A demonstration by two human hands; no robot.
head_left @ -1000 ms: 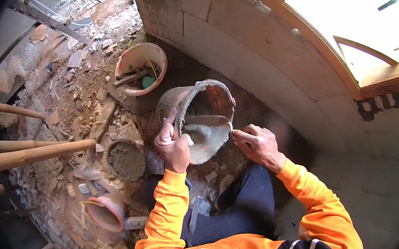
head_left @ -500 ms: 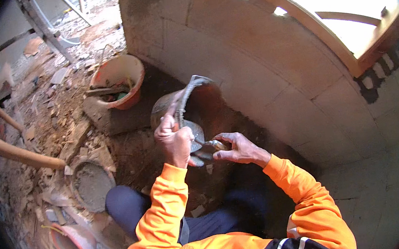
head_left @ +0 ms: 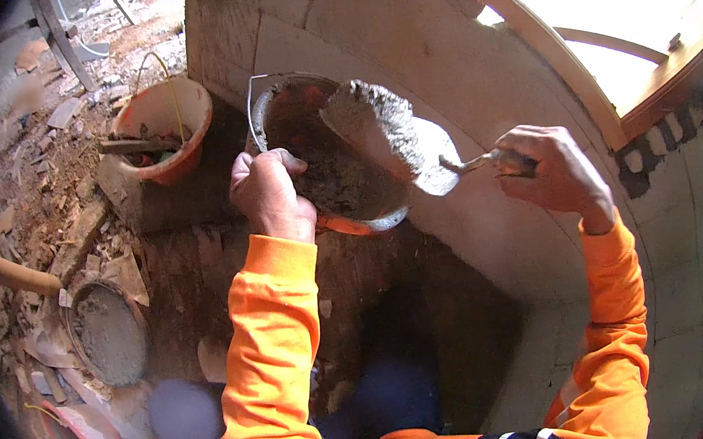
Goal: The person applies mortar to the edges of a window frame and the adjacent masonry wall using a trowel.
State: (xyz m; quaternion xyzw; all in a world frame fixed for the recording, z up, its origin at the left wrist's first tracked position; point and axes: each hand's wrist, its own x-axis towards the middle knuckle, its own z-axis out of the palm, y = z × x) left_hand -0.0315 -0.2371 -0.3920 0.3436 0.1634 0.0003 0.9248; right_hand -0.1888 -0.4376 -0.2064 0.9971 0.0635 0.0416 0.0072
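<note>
My left hand (head_left: 274, 195) grips the near-left rim of an orange bucket (head_left: 360, 223) coated with grey mortar, its fingers closed round the edge. A thin wire handle (head_left: 252, 110) stands up at the bucket's left side. Over the bucket's right side, my right hand (head_left: 554, 171) is closed round the handle of a trowel (head_left: 438, 159). A thick lump of wet mortar (head_left: 375, 118) lies along the blade's far-left side. Part of the bucket's inside is hidden behind the blade and mortar.
Another orange bucket (head_left: 197, 133) with tools inside stands at the far left. A round pan of mortar (head_left: 110, 330) and a tipped orange bucket (head_left: 91, 431) lie among rubble at left. A wooden handle (head_left: 9, 264) juts in there. A block wall (head_left: 555, 198) with a window frame rises at right.
The bucket has gone from tipped sideways to more upright, its mouth facing me. My right hand has moved right and up with the trowel, which now carries mortar. My left hand stays on the rim.
</note>
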